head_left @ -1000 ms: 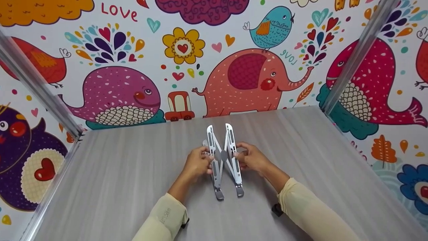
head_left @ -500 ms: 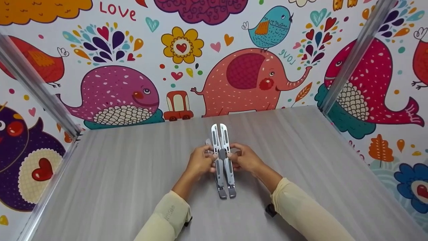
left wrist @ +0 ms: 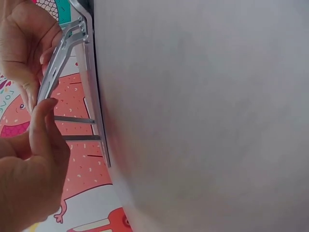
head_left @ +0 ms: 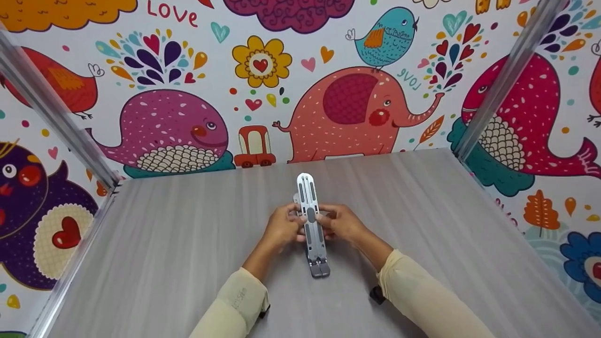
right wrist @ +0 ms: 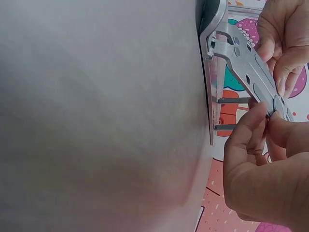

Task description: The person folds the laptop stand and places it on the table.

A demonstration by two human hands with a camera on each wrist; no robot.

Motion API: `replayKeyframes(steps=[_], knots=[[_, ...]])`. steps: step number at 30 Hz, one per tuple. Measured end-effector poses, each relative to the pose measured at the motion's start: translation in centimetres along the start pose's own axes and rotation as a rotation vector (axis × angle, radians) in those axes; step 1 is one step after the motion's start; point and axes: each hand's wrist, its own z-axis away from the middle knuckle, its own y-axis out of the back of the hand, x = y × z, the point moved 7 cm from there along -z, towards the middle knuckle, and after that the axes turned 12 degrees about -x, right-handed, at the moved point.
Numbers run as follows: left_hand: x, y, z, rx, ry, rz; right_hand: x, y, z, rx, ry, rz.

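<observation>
A silver folding laptop stand (head_left: 316, 246) with grey pads stands mid-table, its two sides side by side in a narrow strip. My left hand (head_left: 283, 226) pinches its left edge near the round grey centre pad, and my right hand (head_left: 346, 225) pinches the right edge opposite. In the left wrist view, the stand's upper arm (left wrist: 59, 60) slopes up from the base, with thin struts between them. The right wrist view shows the top (right wrist: 246, 63) between my right fingers and thumb, raised above the base lying on the table.
The grey wood-grain table (head_left: 178, 253) spreads around the stand. Behind it rises a wall (head_left: 263, 23) printed with cartoon animals. Metal posts (head_left: 512, 80) stand at the back corners. A dark wrist strap (head_left: 377, 295) shows under the right sleeve.
Both hands have moved inward. The stand's two sides, spread apart in an X one second ago, have come together into one narrow strip.
</observation>
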Motion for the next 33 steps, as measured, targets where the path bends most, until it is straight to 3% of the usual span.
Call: replayKeyframes(steps=[8, 15, 21, 27, 33], knots=[[0.3, -0.6, 0.5, 0.021, -0.029, -0.096, -0.3, 0.0, 0.3, -0.004, 0.007, 0.057], [0.4, -0.6, 0.9, 0.094, -0.025, -0.172, -1.3, -0.1, 0.5, 0.022, 0.068, 0.103], [0.5, -0.8, 1.2, 0.106, -0.001, -0.231, -1.6, 0.2, 0.8, 0.021, 0.036, 0.127], [1.0, -3.1, 3.1, 0.045, -0.042, -0.522, -3.0, 1.3, 1.1, 0.131, 0.030, 0.217], [1.0, -5.2, 5.4, 0.141, 0.055, -0.770, -7.1, 2.0, 0.2, 0.224, 0.192, 0.399]])
